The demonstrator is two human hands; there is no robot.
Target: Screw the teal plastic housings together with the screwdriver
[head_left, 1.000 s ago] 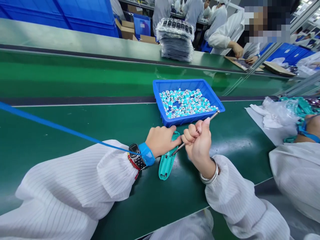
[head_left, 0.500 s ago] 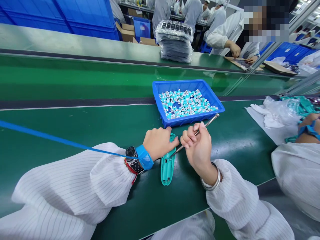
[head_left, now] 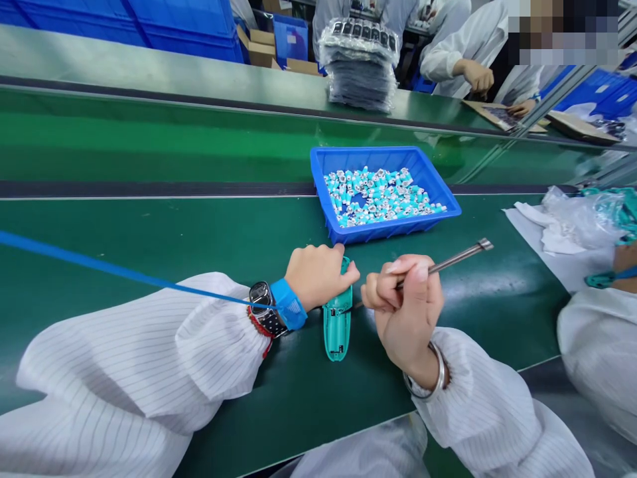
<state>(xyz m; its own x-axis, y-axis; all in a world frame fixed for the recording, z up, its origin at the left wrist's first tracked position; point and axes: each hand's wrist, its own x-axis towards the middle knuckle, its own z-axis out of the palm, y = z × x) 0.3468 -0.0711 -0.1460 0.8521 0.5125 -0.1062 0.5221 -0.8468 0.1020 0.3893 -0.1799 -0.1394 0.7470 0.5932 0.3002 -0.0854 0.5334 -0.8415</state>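
Observation:
A teal plastic shell [head_left: 337, 333], long with a rounded end and hollow inside, lies on the green work surface. My left hand [head_left: 318, 277] is closed over its far part, hiding much of that end. In my right hand [head_left: 407, 312], fingers wrap round slim metal tweezers [head_left: 460, 257], whose back end sticks out up and to the right. Their thin tip points left at the shell's right side; whether it touches, I cannot tell. Just beyond both hands stands a blue tray [head_left: 393, 234] with many small teal-and-white parts [head_left: 381, 196].
A blue strap [head_left: 124, 271] runs left from my left wrist. A raised green ledge [head_left: 174, 156] crosses behind the tray, with a stack of plastic-wrapped packs [head_left: 361, 73] beyond. At right lie plastic bags on white paper [head_left: 590, 262], beside a co-worker's sleeve [head_left: 597, 352].
My right hand has drawn slightly right and down, swinging the tweezers' back end to the right and their tip away from the shell's middle. My left hand stays on the shell.

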